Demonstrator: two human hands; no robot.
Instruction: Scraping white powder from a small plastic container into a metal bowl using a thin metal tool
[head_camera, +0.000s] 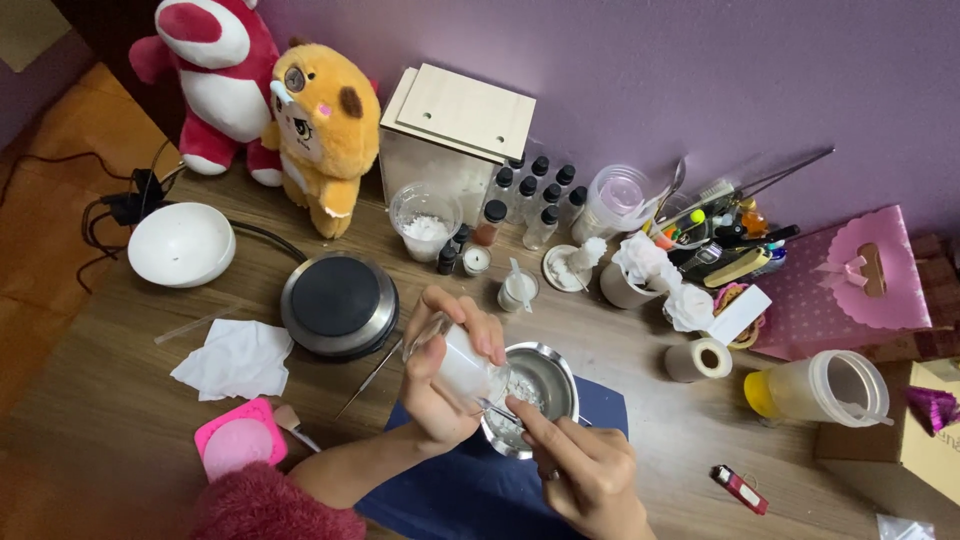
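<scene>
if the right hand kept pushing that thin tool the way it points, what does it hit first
Probably the white flakes at the mouth of the tilted clear cup held by the left hand. The right hand aims its tool up-left over the metal bowl; depth is unclear.

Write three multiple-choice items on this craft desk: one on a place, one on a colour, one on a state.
1. Where does the round black hot plate stand?
A. On the person's left of the metal bowl
B. On the person's right of the paper roll
C. Behind the wooden box

2. What colour is the lighter near the desk's front edge?
A. Green
B. Red
C. White

3. How does the left hand hold the clear cup?
A. Upright
B. Tipped toward the bowl
C. Upside down on the desk

Answers:
1 A: the plate is left of the bowl.
2 B: its body is red.
3 B: the cup's mouth leans over the bowl while the right hand works a thin tool at it.
</scene>
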